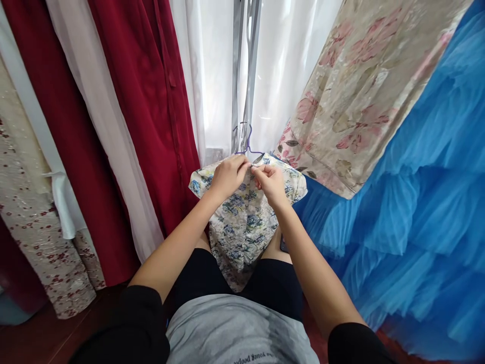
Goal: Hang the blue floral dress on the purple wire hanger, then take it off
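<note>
A white dress (242,227) with blue and yellow flowers hangs in front of me on a purple wire hanger (249,141), its lower part draped between my knees. My left hand (230,174) pinches the dress at the neckline, fingers closed. Just to its right, my right hand (270,181) pinches the same neckline edge, the two sets of fingertips almost touching. Whatever small fastening may lie between the fingertips is too small to make out. The hanger's hook rises above the collar.
Dark red gowns (144,101) and a pale pink cloth (102,101) hang on the left. A beige floral garment (352,101) and a ruffled blue tulle gown (417,217) fill the right. Behind stand a metal pole (246,60) and white curtains (215,65). A phone (283,243) lies by my right thigh.
</note>
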### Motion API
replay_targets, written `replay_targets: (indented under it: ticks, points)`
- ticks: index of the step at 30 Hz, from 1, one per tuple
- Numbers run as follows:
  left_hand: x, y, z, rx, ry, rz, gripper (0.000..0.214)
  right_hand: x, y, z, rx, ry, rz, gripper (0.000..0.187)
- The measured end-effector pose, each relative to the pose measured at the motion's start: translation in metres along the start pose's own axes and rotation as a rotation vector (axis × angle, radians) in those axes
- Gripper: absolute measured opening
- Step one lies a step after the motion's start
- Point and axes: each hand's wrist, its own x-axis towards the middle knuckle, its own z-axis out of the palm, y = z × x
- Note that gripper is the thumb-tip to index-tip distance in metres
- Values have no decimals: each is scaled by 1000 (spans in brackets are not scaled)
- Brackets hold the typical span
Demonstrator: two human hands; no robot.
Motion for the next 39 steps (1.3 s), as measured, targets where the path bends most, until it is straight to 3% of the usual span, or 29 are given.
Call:
replay_targets:
  ticks: [3,6,8,11,13,15,19,21,23,26,29,31,34,36,39]
  points:
    - [6,-9,-6,-34,167,-57,19,-3,26,3,-97,86,18,25]
    - [4,-46,-25,-162,400,-230,18,-19,51,6,-108,86,90,24]
    - [-6,-81,-36,-311,559,-421,13,-32,59,9,-54,56,148,25]
    - [-37,-125,-38,-728,815,-878,18,-52,60,14,24,31,208,26]
    - [-67,-137,-25,-883,841,-1086,25,-64,60,19,76,29,239,26]
    - [-99,-133,-2,-959,771,-1201,27,-76,62,21,166,58,283,27]
    - [-153,-105,51,-1102,684,-1317,19,-101,80,-3,398,312,360,27]
    - [-165,-88,69,-1162,668,-1318,10,-110,91,-25,424,482,355,28]
    - [-165,-71,75,-1215,669,-1256,4,-115,99,-46,378,562,342,28]
    - [-148,-42,65,-1266,644,-964,10,-118,103,-59,257,613,312,25]
    - [-128,-5,51,-1193,478,-682,18,-119,94,-48,101,711,162,32]
    - [-121,21,49,-1125,274,-592,22,-120,83,-35,15,562,77,39]
    - [-120,49,52,-1058,-2,-493,24,-120,72,-26,21,284,122,50]
    - [-122,57,53,-1005,-62,-447,26,-120,70,-29,68,293,226,64]
    - [-122,59,46,-906,-50,-404,25,-124,67,-42,119,254,400,74]
